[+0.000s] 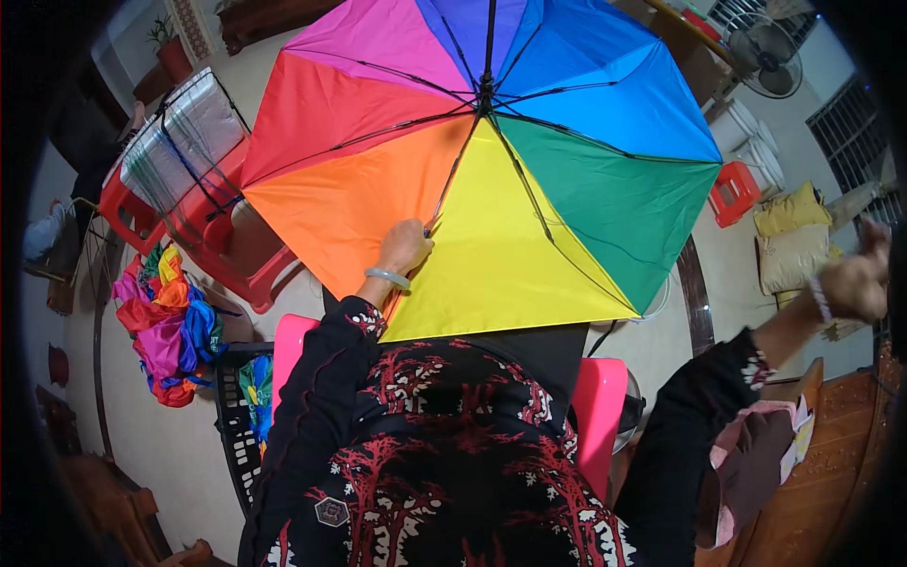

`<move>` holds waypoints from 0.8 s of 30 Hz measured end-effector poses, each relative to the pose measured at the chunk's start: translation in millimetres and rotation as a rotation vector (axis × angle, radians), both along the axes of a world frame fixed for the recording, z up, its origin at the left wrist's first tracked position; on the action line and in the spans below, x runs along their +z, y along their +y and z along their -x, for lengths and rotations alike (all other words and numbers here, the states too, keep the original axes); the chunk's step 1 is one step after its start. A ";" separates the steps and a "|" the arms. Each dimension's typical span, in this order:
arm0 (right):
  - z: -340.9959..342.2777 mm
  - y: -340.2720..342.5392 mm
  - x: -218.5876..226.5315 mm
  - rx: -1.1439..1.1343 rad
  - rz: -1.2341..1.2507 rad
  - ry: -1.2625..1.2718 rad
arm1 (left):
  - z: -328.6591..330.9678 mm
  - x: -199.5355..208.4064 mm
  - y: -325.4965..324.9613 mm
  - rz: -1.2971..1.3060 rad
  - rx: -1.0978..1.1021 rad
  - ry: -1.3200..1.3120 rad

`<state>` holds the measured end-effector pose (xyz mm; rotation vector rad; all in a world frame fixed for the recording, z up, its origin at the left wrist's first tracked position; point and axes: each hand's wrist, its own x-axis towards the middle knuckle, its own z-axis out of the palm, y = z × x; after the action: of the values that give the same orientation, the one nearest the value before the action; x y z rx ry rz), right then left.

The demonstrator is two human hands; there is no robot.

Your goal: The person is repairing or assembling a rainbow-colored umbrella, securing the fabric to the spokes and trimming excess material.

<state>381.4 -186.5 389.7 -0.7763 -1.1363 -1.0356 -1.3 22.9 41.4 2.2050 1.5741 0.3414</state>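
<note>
A rainbow-coloured umbrella [510, 274] is spread open in front of me, its inner side with dark ribs and shaft facing me. My left hand [404, 248], with a pale bangle on the wrist, is closed on one of the umbrella's ribs where the orange and yellow panels meet. Far out to the right, away from the umbrella, my right hand [853, 281] is raised near the picture's rim. Its fingers are dim and smeared, so I cannot make out whether they hold anything.
At the left, a heap of folded colourful umbrellas [168, 326] lies beside a black basket [231, 406]. Red plastic stools [255, 269] carry a wrapped, strapped bundle [184, 137]. To the right are a red stool [734, 194], cushions [794, 250], a fan [765, 57] and wooden furniture [822, 463].
</note>
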 end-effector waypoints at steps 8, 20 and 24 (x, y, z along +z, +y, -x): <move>34.1 74.5 -172.5 0.106 1.122 0.277 | 1.3 0.0 -2.8 0.022 0.023 -0.034; 91.6 101.6 -207.0 0.135 1.497 -0.377 | 6.7 4.3 14.8 0.045 -0.049 0.038; 80.6 92.1 -198.7 0.134 1.325 -0.226 | 21.7 22.3 40.0 0.051 -0.206 0.223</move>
<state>300.8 -94.4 191.0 -1.5796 -2.0426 -0.1195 -23.0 62.9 63.8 2.4060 1.4263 -0.0054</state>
